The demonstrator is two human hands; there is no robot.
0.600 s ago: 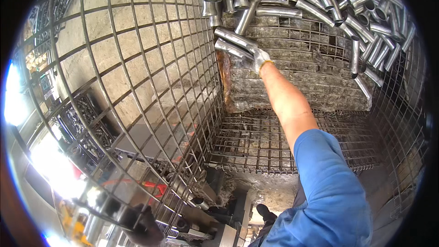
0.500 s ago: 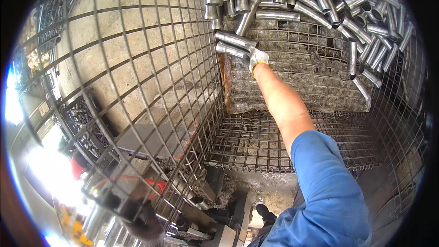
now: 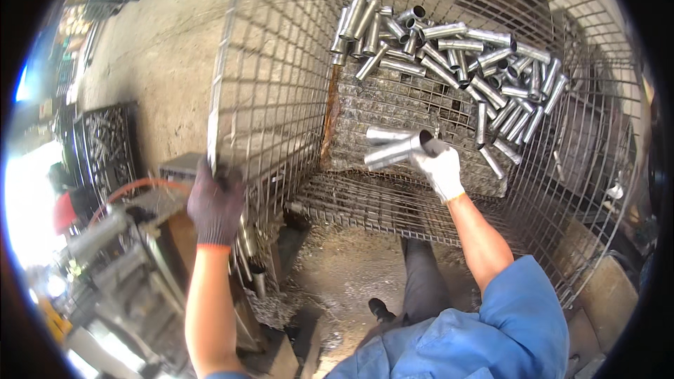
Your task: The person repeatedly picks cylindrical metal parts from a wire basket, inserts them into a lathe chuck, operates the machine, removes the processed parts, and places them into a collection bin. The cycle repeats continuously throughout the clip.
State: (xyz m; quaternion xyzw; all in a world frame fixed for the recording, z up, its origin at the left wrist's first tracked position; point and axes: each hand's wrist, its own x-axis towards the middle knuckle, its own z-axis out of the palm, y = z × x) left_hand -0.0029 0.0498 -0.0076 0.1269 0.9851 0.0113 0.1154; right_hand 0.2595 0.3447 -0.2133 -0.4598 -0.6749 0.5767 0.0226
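- Two short shiny steel tubes (image 3: 392, 147) sit in your right hand (image 3: 440, 168), held side by side and pointing away to your left, lifted clear of the wire-mesh cage bin (image 3: 281, 84) floor and well short of the heap at its back.
- The white-gloved fingers (image 3: 430, 149) of that hand are closed around the near ends of both tubes; only those ends are gripped, and the rest juts out free.
- What could go wrong, as I judge it: with so short a hold on two smooth round tubes, one may roll against the other and slip out, dropping onto the mesh floor. The free ends could also catch the cage's left wall as you draw them out.
- Your left hand (image 3: 215, 203), in a dark glove with an orange cuff, is clenched on the front corner edge of the cage's left wall, fingers wrapped shut on the wire. A sharp wire end or a shift of the panel there could pinch you.
- Behind the held tubes, at the back of the cage, lies the loose pile of matching steel tubes (image 3: 449, 49), stacked at all angles; such a pile may slide toward your arm if it is disturbed.
- Left of the cage, outside it, stands a dark crate of metal parts (image 3: 105, 140) on the concrete floor (image 3: 161, 49).
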